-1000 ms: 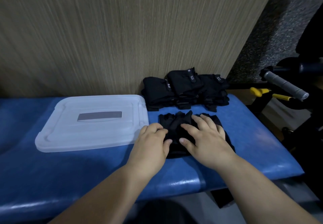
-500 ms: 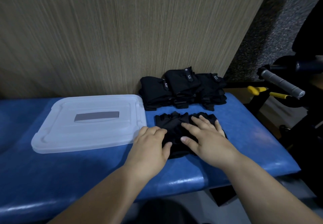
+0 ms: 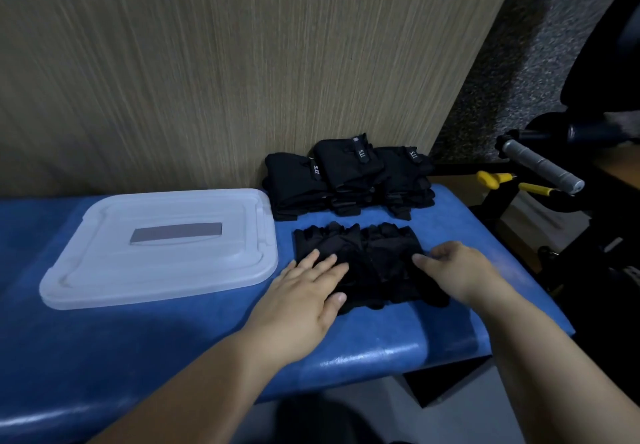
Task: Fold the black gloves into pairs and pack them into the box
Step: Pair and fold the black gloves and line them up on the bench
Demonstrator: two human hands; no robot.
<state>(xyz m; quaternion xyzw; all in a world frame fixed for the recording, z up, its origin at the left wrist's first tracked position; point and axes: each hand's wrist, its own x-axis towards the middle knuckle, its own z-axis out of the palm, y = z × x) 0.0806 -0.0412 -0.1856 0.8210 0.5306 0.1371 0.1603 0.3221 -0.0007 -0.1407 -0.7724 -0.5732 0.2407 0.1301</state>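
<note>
Two black gloves (image 3: 367,260) lie side by side on the blue padded bench (image 3: 138,346), fingers pointing away from me. My left hand (image 3: 308,291) lies flat with straight fingers on the left glove's near edge. My right hand (image 3: 453,272) rests on the right glove's near right corner, its fingers bent over the fabric; whether they pinch it is unclear. A pile of folded black gloves (image 3: 346,180) sits against the wall behind them. The translucent white box (image 3: 166,246), lid closed, sits to the left.
A wood-grain wall panel (image 3: 242,62) rises right behind the bench. To the right, off the bench end, stands dark exercise equipment with a grey grip bar (image 3: 540,166) and yellow handles (image 3: 495,178). The bench's front edge is just below my forearms.
My hands have spread apart: the right hand slid from the middle of the gloves to their right side, the left hand shifted slightly left. More of the gloves now shows between them.
</note>
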